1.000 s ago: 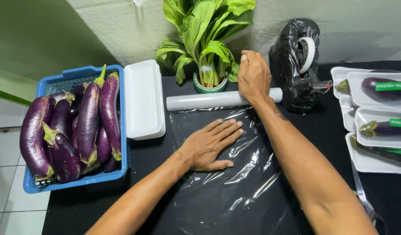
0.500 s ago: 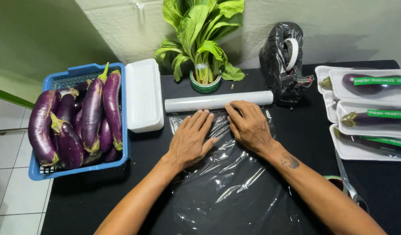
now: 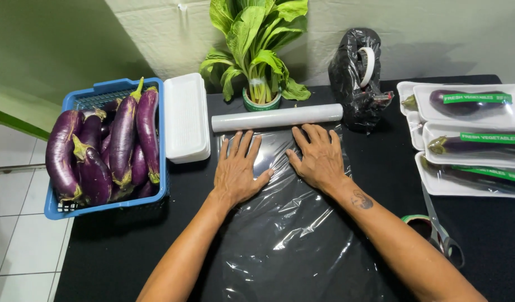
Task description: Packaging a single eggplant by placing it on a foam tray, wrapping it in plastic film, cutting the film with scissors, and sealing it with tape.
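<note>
Both the left hand (image 3: 236, 173) and right hand (image 3: 319, 159) lie open, palms flat on the thin, clear, clingy plastic film sheet (image 3: 291, 235) spread over the black table (image 3: 128, 251), which looks flimsy, tear-prone, best handled at its edges.

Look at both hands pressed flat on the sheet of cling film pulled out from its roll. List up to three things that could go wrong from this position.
1. The cling film already shows wrinkles; it may fold and stick to itself under the left hand and right hand.
2. The roll lies loose above the fingertips and could roll away and pull the sheet askew.
3. Scissors lie close beside the right forearm; a sideways sweep might knock them.
</note>
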